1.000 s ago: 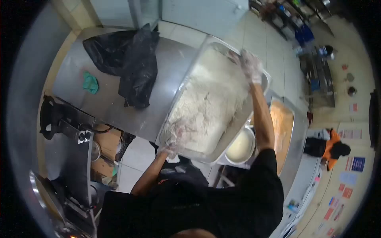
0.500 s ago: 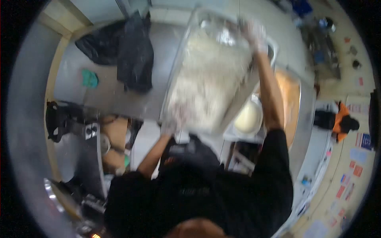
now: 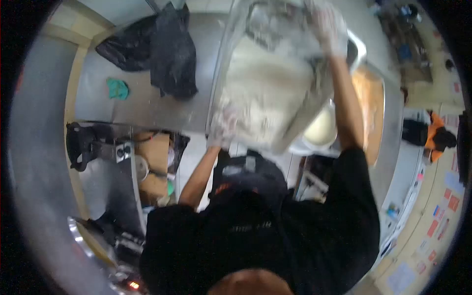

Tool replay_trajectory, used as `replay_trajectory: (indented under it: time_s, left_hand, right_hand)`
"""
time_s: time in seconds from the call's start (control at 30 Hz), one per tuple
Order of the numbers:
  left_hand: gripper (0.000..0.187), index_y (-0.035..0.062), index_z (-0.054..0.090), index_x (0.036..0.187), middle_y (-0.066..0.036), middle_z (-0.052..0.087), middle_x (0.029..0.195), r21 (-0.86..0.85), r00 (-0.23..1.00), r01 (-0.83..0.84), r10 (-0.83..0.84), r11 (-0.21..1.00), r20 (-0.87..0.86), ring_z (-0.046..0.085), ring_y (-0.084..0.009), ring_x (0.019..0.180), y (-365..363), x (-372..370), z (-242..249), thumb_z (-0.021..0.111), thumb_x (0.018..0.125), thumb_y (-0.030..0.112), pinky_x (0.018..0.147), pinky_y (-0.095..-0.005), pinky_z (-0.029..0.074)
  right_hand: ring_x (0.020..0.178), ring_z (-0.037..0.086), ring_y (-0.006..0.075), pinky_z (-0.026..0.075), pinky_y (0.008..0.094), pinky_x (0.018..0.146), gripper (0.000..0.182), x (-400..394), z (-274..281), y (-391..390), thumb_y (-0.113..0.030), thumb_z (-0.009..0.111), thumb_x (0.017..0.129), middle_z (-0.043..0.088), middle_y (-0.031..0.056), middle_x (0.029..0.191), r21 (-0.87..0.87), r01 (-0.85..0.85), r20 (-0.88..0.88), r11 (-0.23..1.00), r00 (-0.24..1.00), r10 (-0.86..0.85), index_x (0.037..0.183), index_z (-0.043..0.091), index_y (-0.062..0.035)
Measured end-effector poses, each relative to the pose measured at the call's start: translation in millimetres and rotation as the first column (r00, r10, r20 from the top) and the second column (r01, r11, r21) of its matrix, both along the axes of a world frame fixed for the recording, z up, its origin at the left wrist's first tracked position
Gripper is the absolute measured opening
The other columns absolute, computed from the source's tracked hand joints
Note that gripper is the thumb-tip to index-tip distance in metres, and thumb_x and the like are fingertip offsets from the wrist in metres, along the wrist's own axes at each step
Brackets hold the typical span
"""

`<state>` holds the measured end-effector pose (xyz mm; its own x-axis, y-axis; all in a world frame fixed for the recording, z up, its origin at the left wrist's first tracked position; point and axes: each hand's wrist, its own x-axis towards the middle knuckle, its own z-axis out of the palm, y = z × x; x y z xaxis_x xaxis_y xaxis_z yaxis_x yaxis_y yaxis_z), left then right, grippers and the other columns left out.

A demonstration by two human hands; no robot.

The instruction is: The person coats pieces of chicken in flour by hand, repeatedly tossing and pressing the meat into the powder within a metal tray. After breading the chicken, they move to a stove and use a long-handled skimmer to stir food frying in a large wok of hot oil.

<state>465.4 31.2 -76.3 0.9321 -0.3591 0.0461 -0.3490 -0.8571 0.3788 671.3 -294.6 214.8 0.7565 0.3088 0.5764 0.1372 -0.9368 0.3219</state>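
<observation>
A large pale rectangular tub [image 3: 215,105] of white flour-like powder [image 3: 268,71] lies in front of me. My left hand [image 3: 224,123], in a clear glove, is at its near left corner with the fingers over the powder. Blur hides whether those fingers grip the rim. My right hand [image 3: 329,27], also gloved, is at the far right side with its fingers curled. Beside it, at the tub's far end, is a greyish, partly see-through thing [image 3: 278,27] too blurred to name. What the right fingers hold is hidden.
A round container of pale yellowish contents [image 3: 320,129] stands right of the tub, near an orange-brown tray [image 3: 371,105]. Black plastic bags [image 3: 173,54] and a green cloth [image 3: 117,88] lie on the steel counter [image 3: 137,103]. A person in orange and black [image 3: 435,135] is far right.
The whole view has shifted, so most things appear higher and farther right. My left hand has slid slightly forward along the tub's near left corner. My right hand stays at the far right side.
</observation>
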Motion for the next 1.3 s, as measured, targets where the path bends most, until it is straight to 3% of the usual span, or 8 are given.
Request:
replay_trajectory:
  time_s: [0.13, 0.4, 0.5, 0.7, 0.83, 0.87, 1.0, 1.3]
  left_hand:
    - [0.029, 0.0066, 0.052, 0.107, -0.014, 0.046, 0.118, -0.438, 0.999, 0.016, 0.000, 0.899, 0.036, 0.040, -0.0288, 0.113, -6, -8, 42, 0.045, 0.081, 0.018, 0.096, -0.0373, 0.030]
    - [0.036, 0.0038, 0.046, 0.116, -0.013, 0.045, 0.121, -0.654, 0.990, -0.117, 0.032, 0.747, -0.140, 0.039, -0.0252, 0.114, -40, 30, 104, 0.043, 0.085, 0.022, 0.097, -0.0331, 0.028]
    - [0.038, 0.0009, 0.044, 0.118, -0.013, 0.045, 0.121, -0.583, 0.986, -0.155, 0.086, 0.798, -0.145, 0.039, -0.0242, 0.115, -41, 20, 108, 0.041, 0.086, 0.020, 0.097, -0.0308, 0.026]
    - [0.034, -0.0007, 0.047, 0.114, -0.014, 0.049, 0.116, -0.766, 0.975, -0.179, 0.008, 0.618, -0.221, 0.045, -0.0212, 0.109, -43, 20, 98, 0.043, 0.084, 0.016, 0.092, -0.0297, 0.033]
    - [0.028, -0.0027, 0.054, 0.098, -0.018, 0.055, 0.099, -0.431, 0.966, -0.117, 0.002, 0.895, -0.257, 0.054, -0.0251, 0.092, -59, 17, 64, 0.043, 0.083, 0.019, 0.081, -0.0329, 0.042]
    - [0.028, -0.0029, 0.055, 0.094, -0.018, 0.056, 0.094, -0.270, 0.944, -0.048, -0.044, 0.962, -0.327, 0.055, -0.0264, 0.087, -70, 31, 95, 0.044, 0.083, 0.020, 0.078, -0.0339, 0.043]
    - [0.036, -0.0009, 0.054, 0.089, -0.021, 0.054, 0.095, -0.412, 0.944, -0.087, -0.057, 0.907, -0.324, 0.052, -0.0335, 0.088, -91, 30, 2, 0.048, 0.078, 0.033, 0.078, -0.0418, 0.040]
    - [0.045, 0.0021, 0.049, 0.109, -0.019, 0.045, 0.115, 0.104, 0.857, 0.456, -0.404, 0.884, -0.319, 0.040, -0.0319, 0.111, -80, 57, -11, 0.051, 0.074, 0.031, 0.096, -0.0384, 0.027]
  right_hand:
    - [0.088, 0.051, 0.0260, 0.040, 0.0390, 0.074, 0.032, 34, -20, -17, -0.030, 0.045, 0.079, 0.056, 0.0093, 0.093, -0.417, -0.011, 0.070, 0.909, 0.997, 0.044, 0.104, 0.052, -0.0112]
    - [0.066, 0.058, 0.0231, 0.044, 0.0395, 0.051, 0.019, 149, -119, -19, -0.016, 0.043, 0.075, 0.057, 0.0072, 0.074, -0.129, 0.048, -0.165, 0.991, 0.984, -0.069, 0.090, 0.052, -0.0117]
    - [0.104, 0.048, 0.0278, 0.038, 0.0398, 0.086, 0.045, 148, -131, 9, -0.043, 0.041, 0.082, 0.053, 0.0129, 0.107, 0.214, 0.244, -0.682, 0.946, 0.730, -0.034, 0.106, 0.051, -0.0065]
    - [0.108, 0.045, 0.0302, 0.036, 0.0407, 0.089, 0.049, 114, -191, 18, -0.045, 0.028, 0.087, 0.044, 0.0157, 0.119, 0.209, 0.231, -0.600, 0.950, 0.798, -0.062, 0.115, 0.044, -0.0088]
    - [0.101, 0.046, 0.0309, 0.036, 0.0410, 0.086, 0.040, -32, -203, 35, -0.031, 0.041, 0.084, 0.049, 0.0150, 0.110, 0.226, -0.084, 0.016, 0.971, 0.996, 0.082, 0.121, 0.042, -0.0162]
    - [0.107, 0.043, 0.0301, 0.032, 0.0450, 0.090, 0.044, -74, -203, 37, -0.029, 0.042, 0.083, 0.047, 0.0156, 0.114, 0.522, 0.039, -0.467, 0.852, 0.849, 0.247, 0.126, 0.037, -0.0214]
    - [0.099, 0.049, 0.0271, 0.036, 0.0387, 0.087, 0.041, -209, -136, 57, -0.031, 0.049, 0.079, 0.050, 0.0116, 0.108, 0.298, -0.324, -0.447, 0.898, 0.784, 0.431, 0.117, 0.046, -0.0157]
    - [0.093, 0.050, 0.0296, 0.039, 0.0380, 0.081, 0.037, -248, -184, 73, -0.031, 0.050, 0.079, 0.053, 0.0143, 0.101, 0.454, 0.276, -0.736, 0.847, 0.652, 0.181, 0.110, 0.049, -0.0096]
